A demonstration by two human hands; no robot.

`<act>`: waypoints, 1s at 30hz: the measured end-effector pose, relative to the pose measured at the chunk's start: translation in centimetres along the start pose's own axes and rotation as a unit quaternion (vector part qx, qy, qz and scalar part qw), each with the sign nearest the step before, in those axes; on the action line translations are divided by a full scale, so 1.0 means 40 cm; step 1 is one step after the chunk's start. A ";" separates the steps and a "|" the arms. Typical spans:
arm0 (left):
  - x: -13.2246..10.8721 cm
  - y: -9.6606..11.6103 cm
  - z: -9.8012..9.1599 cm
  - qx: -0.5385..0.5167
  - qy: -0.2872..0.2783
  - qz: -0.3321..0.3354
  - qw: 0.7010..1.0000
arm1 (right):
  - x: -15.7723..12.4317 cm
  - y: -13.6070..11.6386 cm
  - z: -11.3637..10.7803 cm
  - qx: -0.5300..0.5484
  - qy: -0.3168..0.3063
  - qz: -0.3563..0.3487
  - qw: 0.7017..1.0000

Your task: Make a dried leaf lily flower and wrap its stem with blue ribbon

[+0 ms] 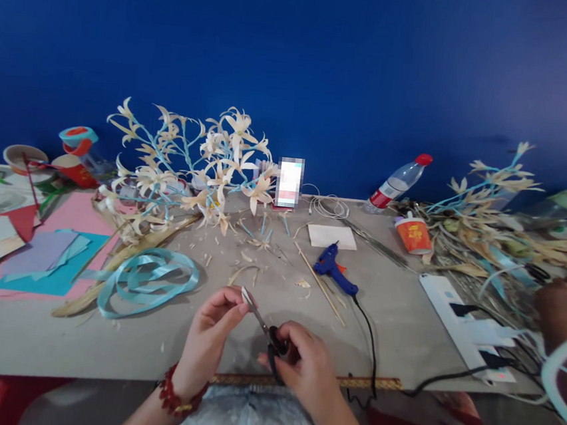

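Near the table's front edge, my right hand (299, 358) is closed round the black handles of a pair of scissors (263, 324). The blades point up and left, and their tips reach the fingertips of my left hand (215, 323). That hand is pinched closed, its thumb and forefinger together beside the blade tips. What it holds, if anything, is too small to make out. Scraps of pale husk (246, 259) lie on the table beyond both hands. A coil of light blue ribbon (149, 280) rests left of my left hand.
A blue glue gun (333, 267) with a black cord lies right of centre by thin sticks (319, 283). Husk flowers (212, 165) stand at the back. A power strip (458, 326), a paper cup (414, 235) and a tilted bottle (399, 183) are rightward. Another person's hand (561, 316) is far right.
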State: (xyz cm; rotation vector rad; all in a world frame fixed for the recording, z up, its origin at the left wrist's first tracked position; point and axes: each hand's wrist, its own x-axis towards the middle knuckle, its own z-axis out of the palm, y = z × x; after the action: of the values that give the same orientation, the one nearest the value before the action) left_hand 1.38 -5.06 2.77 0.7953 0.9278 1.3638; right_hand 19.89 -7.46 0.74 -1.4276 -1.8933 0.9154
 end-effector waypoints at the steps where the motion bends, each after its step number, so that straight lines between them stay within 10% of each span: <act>1: 0.000 0.000 0.000 0.000 -0.002 0.001 1.000 | 0.000 0.001 0.001 0.004 -0.001 0.003 1.000; 30: -0.004 0.001 -0.012 0.061 -0.053 0.035 0.996 | -0.001 -0.014 -0.013 0.067 -0.065 0.035 0.995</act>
State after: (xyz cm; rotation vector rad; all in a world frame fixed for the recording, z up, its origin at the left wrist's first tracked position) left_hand 0.94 -5.23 2.63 0.9917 0.9145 1.3209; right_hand 20.01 -7.52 1.49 -1.3897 -1.8460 1.1728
